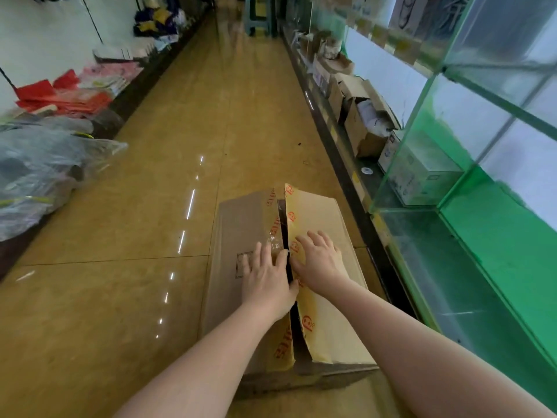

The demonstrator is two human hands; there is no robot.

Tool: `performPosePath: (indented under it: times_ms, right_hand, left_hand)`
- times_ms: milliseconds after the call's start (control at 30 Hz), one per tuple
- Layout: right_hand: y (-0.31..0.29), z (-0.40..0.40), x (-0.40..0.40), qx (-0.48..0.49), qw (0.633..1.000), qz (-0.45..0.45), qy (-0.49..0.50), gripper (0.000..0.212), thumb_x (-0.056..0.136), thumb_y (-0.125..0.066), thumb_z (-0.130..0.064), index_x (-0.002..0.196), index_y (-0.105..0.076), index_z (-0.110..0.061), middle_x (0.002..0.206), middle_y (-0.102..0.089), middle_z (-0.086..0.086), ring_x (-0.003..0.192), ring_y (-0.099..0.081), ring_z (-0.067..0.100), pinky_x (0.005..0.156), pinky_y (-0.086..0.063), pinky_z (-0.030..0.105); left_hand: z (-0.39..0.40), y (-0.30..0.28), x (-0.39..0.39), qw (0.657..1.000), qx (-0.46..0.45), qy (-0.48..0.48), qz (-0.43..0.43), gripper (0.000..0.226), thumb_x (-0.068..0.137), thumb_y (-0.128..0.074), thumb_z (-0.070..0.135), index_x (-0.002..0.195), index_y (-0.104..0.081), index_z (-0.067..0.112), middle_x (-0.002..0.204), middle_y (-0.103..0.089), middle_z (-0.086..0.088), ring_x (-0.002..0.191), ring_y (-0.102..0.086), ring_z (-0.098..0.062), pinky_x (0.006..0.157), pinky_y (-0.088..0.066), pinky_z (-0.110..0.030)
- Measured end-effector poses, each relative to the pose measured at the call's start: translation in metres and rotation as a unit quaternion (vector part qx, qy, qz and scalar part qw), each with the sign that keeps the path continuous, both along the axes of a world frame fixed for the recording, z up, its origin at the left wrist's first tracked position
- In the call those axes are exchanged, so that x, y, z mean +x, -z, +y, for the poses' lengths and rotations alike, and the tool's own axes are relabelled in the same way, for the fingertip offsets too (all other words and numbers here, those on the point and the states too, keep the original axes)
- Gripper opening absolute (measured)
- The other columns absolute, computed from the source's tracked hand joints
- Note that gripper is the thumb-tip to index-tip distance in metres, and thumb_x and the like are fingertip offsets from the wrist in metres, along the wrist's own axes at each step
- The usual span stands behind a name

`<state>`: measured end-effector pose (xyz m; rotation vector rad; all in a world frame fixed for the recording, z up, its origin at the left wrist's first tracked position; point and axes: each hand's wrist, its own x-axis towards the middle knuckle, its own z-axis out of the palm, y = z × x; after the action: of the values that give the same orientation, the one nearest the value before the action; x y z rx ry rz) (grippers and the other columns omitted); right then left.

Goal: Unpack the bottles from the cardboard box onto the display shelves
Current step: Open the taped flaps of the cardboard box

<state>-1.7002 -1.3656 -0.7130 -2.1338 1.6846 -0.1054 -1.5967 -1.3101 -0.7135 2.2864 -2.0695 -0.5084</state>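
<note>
Since the box (241, 236) sits on the floor just beside the glass shelves (452, 267) at right, bottles would have a short trip once out; none show yet. Both hands lie flat with fingers spread, holding nothing: left hand (266, 276) on the left flap, right hand (319, 257) on the raised, taped right flap, apparently parting the seam. Farther down the aisle, opened cartons (358, 113) line the right.

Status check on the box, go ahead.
Left hand and right hand flat on the cardboard box flaps, fingers at the centre seam. Flaps parted slightly, tape split. No bottles visible yet. Glass display shelves on the right.
</note>
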Motion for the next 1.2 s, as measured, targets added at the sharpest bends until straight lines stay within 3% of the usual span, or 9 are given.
performPosePath:
  times_ms: [367,500,600,767,833,900,967,1067,1200]
  right_hand:
    - [0.005,0.006,0.016,0.025,0.997,0.031,-0.069,0.043,0.101,-0.029,-0.027,0.139,-0.045,-0.016,0.149,-0.036,0.004,0.144,-0.016,0.023,0.118,-0.017,0.037]
    - [-0.011,0.008,0.021,0.013,0.996,0.036,-0.074,0.044,0.103,-0.024,-0.026,0.136,-0.049,-0.013,0.148,-0.038,0.004,0.145,-0.013,0.021,0.118,-0.004,0.033]
    - [-0.033,0.011,0.032,-0.023,0.995,0.009,-0.094,0.044,0.104,-0.022,-0.022,0.138,-0.047,-0.011,0.145,-0.044,0.003,0.143,-0.021,0.016,0.116,0.003,0.024]
    - [-0.054,0.007,0.069,-0.005,0.991,-0.106,-0.084,0.041,0.103,-0.027,-0.022,0.139,-0.045,-0.014,0.141,-0.049,0.006,0.139,-0.03,0.022,0.113,-0.02,0.029]
    - [-0.06,0.011,0.091,-0.006,0.983,-0.157,-0.094,0.037,0.102,-0.03,-0.021,0.132,-0.05,-0.011,0.129,-0.057,0.01,0.125,-0.047,0.026,0.098,-0.036,0.029]
    - [-0.062,0.017,0.116,-0.001,0.978,-0.172,-0.114,0.034,0.101,-0.032,-0.021,0.128,-0.051,-0.011,0.118,-0.062,0.011,0.111,-0.055,0.028,0.082,-0.039,0.029]
    - [-0.06,0.023,0.138,0.022,0.979,-0.144,-0.142,0.036,0.101,-0.032,-0.023,0.133,-0.046,-0.014,0.12,-0.062,0.011,0.112,-0.055,0.029,0.08,-0.041,0.03]
    - [-0.045,0.031,0.169,0.057,0.98,-0.062,-0.181,0.043,0.101,-0.031,-0.023,0.144,-0.034,-0.018,0.133,-0.053,0.011,0.12,-0.05,0.03,0.092,-0.043,0.033]
    - [-0.012,0.041,0.198,0.082,0.976,0.026,-0.202,0.048,0.099,-0.033,-0.023,0.146,-0.03,-0.018,0.143,-0.042,0.009,0.127,-0.044,0.03,0.101,-0.041,0.038]
  left_hand:
    - [0.007,0.0,-0.001,1.0,0.02,-0.012,0.015,0.067,0.097,-0.037,0.042,0.151,-0.004,0.02,0.159,0.001,-0.01,0.146,0.008,-0.028,0.117,0.005,-0.045]
    - [0.005,-0.011,0.003,1.0,0.0,-0.005,0.026,0.063,0.098,-0.037,0.035,0.151,-0.008,0.017,0.159,0.001,-0.008,0.147,0.008,-0.025,0.118,0.005,-0.043]
    - [0.003,-0.027,0.012,0.999,-0.021,0.003,0.046,0.065,0.098,-0.04,0.027,0.151,-0.005,0.014,0.159,0.004,-0.005,0.146,0.01,-0.022,0.119,0.004,-0.041]
    - [0.003,-0.061,0.05,0.996,-0.045,-0.008,0.072,0.069,0.094,-0.042,0.016,0.151,-0.003,0.009,0.159,0.004,-0.003,0.147,0.008,-0.018,0.12,0.002,-0.037]
    - [0.008,-0.073,0.071,0.997,-0.052,-0.022,0.045,0.07,0.093,-0.042,0.013,0.151,-0.003,0.009,0.159,0.004,-0.003,0.147,0.008,-0.018,0.12,0.001,-0.038]
    - [0.017,-0.08,0.095,0.998,-0.061,-0.034,-0.008,0.069,0.093,-0.041,0.016,0.151,-0.002,0.01,0.159,0.004,-0.003,0.146,0.009,-0.02,0.12,0.003,-0.04]
    - [0.028,-0.08,0.121,0.994,-0.066,-0.049,-0.069,0.066,0.096,-0.038,0.02,0.15,-0.003,0.01,0.159,0.004,-0.005,0.146,0.01,-0.022,0.118,0.006,-0.042]
    - [0.046,-0.067,0.159,0.987,-0.036,-0.063,-0.146,0.063,0.097,-0.035,0.022,0.15,-0.006,0.006,0.159,0.006,-0.009,0.146,0.014,-0.025,0.115,0.011,-0.045]
    - [0.064,-0.03,0.192,0.985,0.04,-0.062,-0.155,0.062,0.099,-0.031,0.029,0.151,-0.006,0.007,0.159,0.007,-0.01,0.145,0.016,-0.024,0.114,0.015,-0.046]
